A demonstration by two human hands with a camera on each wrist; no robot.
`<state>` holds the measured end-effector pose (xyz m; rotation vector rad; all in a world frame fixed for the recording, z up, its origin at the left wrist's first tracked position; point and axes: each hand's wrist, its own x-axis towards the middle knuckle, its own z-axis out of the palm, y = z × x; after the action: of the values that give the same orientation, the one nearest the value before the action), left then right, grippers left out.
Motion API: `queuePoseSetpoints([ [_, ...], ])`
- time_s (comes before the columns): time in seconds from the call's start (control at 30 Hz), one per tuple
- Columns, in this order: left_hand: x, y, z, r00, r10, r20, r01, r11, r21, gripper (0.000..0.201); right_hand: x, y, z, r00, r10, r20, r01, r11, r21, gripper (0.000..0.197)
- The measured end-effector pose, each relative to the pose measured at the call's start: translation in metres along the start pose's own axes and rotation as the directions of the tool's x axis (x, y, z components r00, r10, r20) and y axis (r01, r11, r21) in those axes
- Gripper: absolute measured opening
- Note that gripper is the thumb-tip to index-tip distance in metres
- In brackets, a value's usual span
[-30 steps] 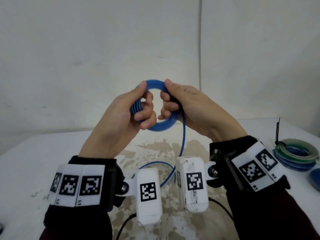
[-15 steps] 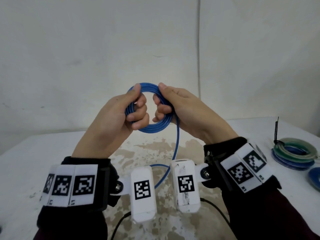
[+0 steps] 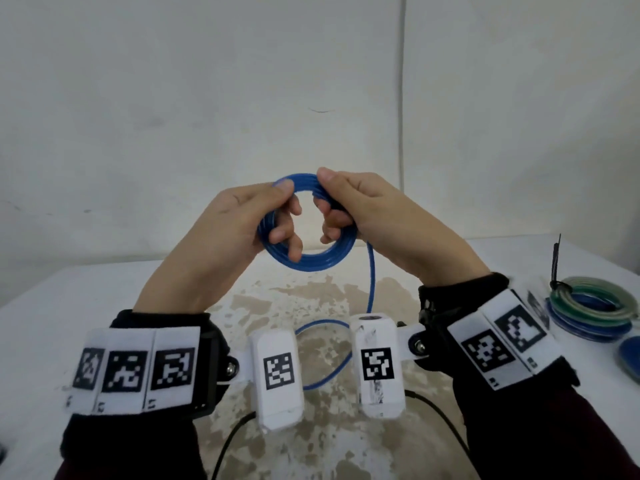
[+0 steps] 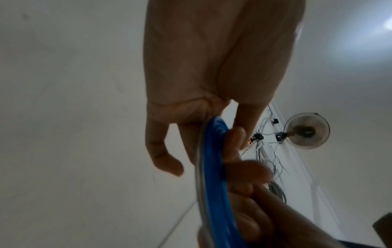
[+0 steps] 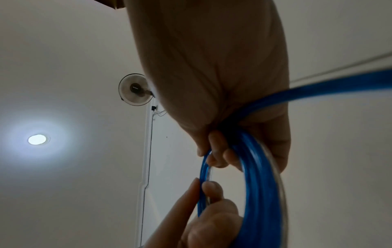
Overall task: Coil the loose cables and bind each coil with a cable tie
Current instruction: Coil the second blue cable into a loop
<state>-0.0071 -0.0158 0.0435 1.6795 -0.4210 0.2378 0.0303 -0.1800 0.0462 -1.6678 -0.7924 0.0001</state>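
wrist bands [image 3: 138,368]: closest to the camera, both wrists wear white bands with black-and-white square code markers. No readable words or brand names on them, just the patterns and a few tiny marks too small to make out.

wrist cameras [image 3: 277,372]: white boxes strapped on the inner wrists, one coded square each. Thin black leads trail off toward the near edge.

loose tail [image 3: 371,282]: the uncoiled bit of blue cable drops from the right side of the coil and loops onto the stained white table [image 3: 41,341] between the wrists. My guess is it's left slack so it can feed into more turns.

left hand [image 3: 228,237]: thumb on top, fingers curled through the ring, clamped on the left side of the coil. Looks like it's there to stop the turns springing apart.

right hand [image 3: 377,223]: same deal on the right side, thumb over and fingers hooked through, with the tail leaving right under it.

blue cable coil [image 3: 311,259]: held up in the air above the table between both hands, several turns stacked. No tie on it yet, so I'd say still coiling.

finished coils [image 3: 592,306]: off to the right on the table, a green-and-blue stack with a black cable tie [image 3: 555,261] sticking up. Parked out of the way, seems like.
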Motion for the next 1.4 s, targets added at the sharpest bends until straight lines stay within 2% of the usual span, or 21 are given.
queuePoseSetpoints([
  [0.1,-0.001,-0.002,-0.001,1.0,0.013,0.012,-0.014,0.994,0.106,0.026,-0.001,-0.001,0.0,1.0,-0.012,0.004,0.012,0.993,-0.116,0.038],
  [0.2,-0.001,-0.003,0.002,0.999,0.04,0.015,-0.042,0.982,0.184,0.031,-0.002,-0.003,0.002,0.999,-0.028,0.044,0.035,0.985,-0.169,0.037],
  [0.3,-0.002,-0.001,0.002,0.999,0.036,0.037,-0.042,0.985,0.166,0.038,-0.002,-0.004,0.002,0.996,-0.061,0.058,0.072,0.973,-0.218,0.038],
  [0.43,-0.004,-0.001,0.002,0.998,0.069,0.012,-0.07,0.984,0.167,0.036,-0.001,-0.004,0.0,0.994,-0.095,0.048,0.103,0.965,-0.242,0.039],
  [0.57,-0.007,0.001,0.0,0.999,0.009,0.049,-0.01,1.0,0.02,0.028,0.0,0.0,-0.004,0.994,-0.09,-0.066,0.083,0.991,-0.108,0.039],
  [0.67,-0.009,0.001,-0.005,0.998,-0.006,0.062,0.006,1.0,-0.003,0.029,0.002,0.002,-0.007,0.989,-0.077,-0.123,0.082,0.996,0.037,0.039],
  [0.8,-0.008,0.002,-0.004,1.0,-0.015,0.005,0.015,1.0,-0.026,0.026,0.003,0.004,-0.005,0.988,-0.054,-0.144,0.067,0.994,0.091,0.038],
  [0.93,-0.004,0.001,0.006,0.994,0.015,-0.104,-0.024,0.996,-0.082,0.022,0.004,0.004,-0.005,0.976,-0.012,-0.217,0.053,0.981,0.185,0.038],
  [1.07,-0.003,-0.002,0.011,1.0,-0.012,-0.028,0.011,0.999,-0.044,0.026,0.004,0.006,-0.01,0.966,0.026,-0.258,0.058,0.949,0.311,0.038],
  [1.2,-0.004,-0.002,0.01,1.0,0.002,-0.031,-0.002,1.0,-0.024,0.017,0.003,0.002,-0.015,0.972,0.055,-0.229,0.023,0.945,0.325,0.038],
  [1.33,-0.005,-0.001,0.009,0.999,0.017,-0.039,-0.018,0.999,-0.037,0.026,0.0,0.0,-0.018,0.98,0.025,-0.2,0.033,0.958,0.285,0.038],
  [1.4,-0.004,-0.002,0.011,1.0,0.01,-0.003,-0.01,1.0,-0.007,0.027,-0.001,0.0,-0.018,0.983,-0.008,-0.185,0.049,0.975,0.218,0.038],
])
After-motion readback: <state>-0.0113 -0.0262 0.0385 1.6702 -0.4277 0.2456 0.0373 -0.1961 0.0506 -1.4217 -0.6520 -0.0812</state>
